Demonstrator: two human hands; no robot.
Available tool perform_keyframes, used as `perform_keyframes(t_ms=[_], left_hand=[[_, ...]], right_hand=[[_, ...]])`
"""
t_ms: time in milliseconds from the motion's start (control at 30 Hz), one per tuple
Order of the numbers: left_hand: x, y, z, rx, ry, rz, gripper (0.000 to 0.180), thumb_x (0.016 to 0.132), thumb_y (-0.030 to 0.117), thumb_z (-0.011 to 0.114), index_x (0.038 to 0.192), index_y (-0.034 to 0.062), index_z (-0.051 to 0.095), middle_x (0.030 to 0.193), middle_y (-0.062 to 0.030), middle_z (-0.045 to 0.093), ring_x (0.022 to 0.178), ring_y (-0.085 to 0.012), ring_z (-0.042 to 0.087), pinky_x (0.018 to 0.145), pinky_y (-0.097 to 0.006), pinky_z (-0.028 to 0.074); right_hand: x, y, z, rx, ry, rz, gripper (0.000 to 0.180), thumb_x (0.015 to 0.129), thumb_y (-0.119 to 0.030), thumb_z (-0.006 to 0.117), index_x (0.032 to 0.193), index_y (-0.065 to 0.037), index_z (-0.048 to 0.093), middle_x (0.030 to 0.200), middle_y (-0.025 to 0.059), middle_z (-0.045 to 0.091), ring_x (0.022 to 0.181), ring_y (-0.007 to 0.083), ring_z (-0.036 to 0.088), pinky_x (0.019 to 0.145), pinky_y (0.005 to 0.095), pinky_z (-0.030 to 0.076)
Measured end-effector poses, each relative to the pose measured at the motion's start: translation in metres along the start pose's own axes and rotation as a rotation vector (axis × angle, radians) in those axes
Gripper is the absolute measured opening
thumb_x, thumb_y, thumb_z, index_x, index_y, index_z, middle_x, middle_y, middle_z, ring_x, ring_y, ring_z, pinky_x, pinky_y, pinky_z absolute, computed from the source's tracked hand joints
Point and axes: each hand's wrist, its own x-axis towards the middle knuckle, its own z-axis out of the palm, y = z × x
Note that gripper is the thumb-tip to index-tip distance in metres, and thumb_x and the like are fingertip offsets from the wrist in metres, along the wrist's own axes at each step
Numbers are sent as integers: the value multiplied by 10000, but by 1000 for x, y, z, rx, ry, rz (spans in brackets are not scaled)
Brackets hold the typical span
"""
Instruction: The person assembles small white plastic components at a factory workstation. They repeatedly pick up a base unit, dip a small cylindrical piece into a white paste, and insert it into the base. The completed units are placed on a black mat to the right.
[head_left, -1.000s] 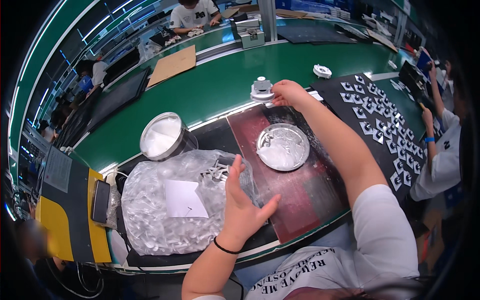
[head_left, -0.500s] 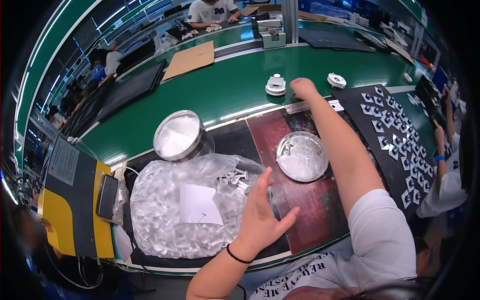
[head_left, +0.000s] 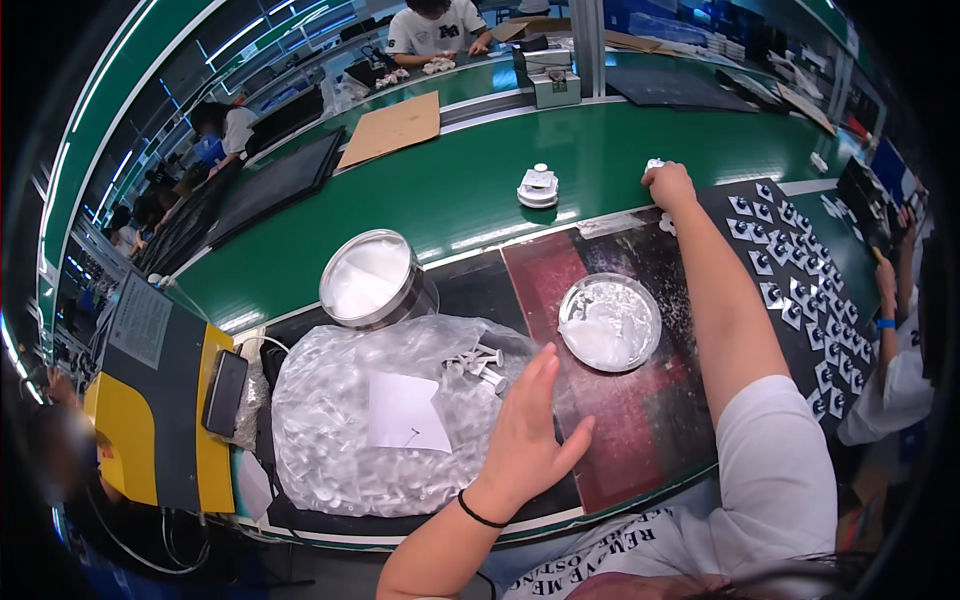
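While the green belt (head_left: 470, 190) runs across the bench in front of this person, the head view shows both bare arms coming up from the lower edge. The left hand (head_left: 525, 435) lies open, fingers spread and flat, with its fingertips at the right edge of a big clear plastic bag (head_left: 390, 420) stuffed with small white parts; it grips nothing. A white paper slip (head_left: 405, 412) sits on top of that bag, and a few loose white pegs (head_left: 478, 362) lie at the bag's mouth, just beside the fingertips.

Far out at full stretch, the right hand (head_left: 668, 183) is curled closed at the near edge of the belt, knuckles up, over a small white piece; whether it actually pinches the piece I cannot tell. A white round part (head_left: 538, 186) stands on the belt to its left, well apart.

Between the two hands a shallow metal dish (head_left: 610, 322) rests on a dark red mat (head_left: 610, 400), holding whitish bits. A taller metal tin (head_left: 372, 278) stands behind the bag. Right of the outstretched arm, a black mat (head_left: 800, 290) carries rows of small white pieces. At the left sits a yellow and grey machine (head_left: 160, 400).

Other people work along the far side of the belt.
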Motion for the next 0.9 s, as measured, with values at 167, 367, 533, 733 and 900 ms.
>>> perform_keyframes(t_ms=[167, 367, 533, 733, 900], left_hand=[[1, -2, 2, 11, 6, 51, 903, 706, 102, 724, 1409, 18, 164, 1387, -233, 333, 1156, -358, 456, 960, -424, 395], [1, 1, -3, 54, 137, 117, 1021, 653, 171, 793, 1432, 67, 142, 1413, -245, 284, 1269, -386, 334, 1024, -456, 320], [1, 16, -4, -200, -138, 223, 1074, 609, 186, 832, 1440, 104, 157, 1391, -236, 355, 1199, -407, 437, 985, -449, 373], [-6, 32, 5, -445, -263, 44, 903, 574, 166, 860, 1325, 75, 367, 1164, -158, 567, 1045, -297, 591, 870, -377, 480], [-8, 25, 17, -319, -325, 76, 1030, 580, 190, 861, 1379, 86, 219, 1166, -177, 569, 1028, -344, 587, 867, -415, 470]], right_hand=[[-23, -32, -38, 569, -18, -230, 169, 837, -155, 618, 993, -154, 682, 1009, 67, 640, 914, 203, 605, 817, 325, 485], [-174, -76, -119, 1446, -778, -411, 195, 864, -100, 625, 1049, -40, 620, 983, 22, 622, 914, 97, 576, 805, 257, 469], [-273, -48, -124, 1776, -1269, -201, 229, 887, -123, 611, 1099, -45, 579, 1044, 28, 602, 936, 112, 576, 825, 271, 470], [-332, -14, -126, 1810, -1143, -72, 449, 939, -192, 540, 1352, -56, 427, 1275, 77, 517, 1150, 152, 499, 974, 319, 404], [-382, 49, -146, 1088, -411, -121, 426, 884, -212, 596, 1279, -80, 511, 1272, 102, 518, 1177, 247, 479, 1011, 365, 353]])
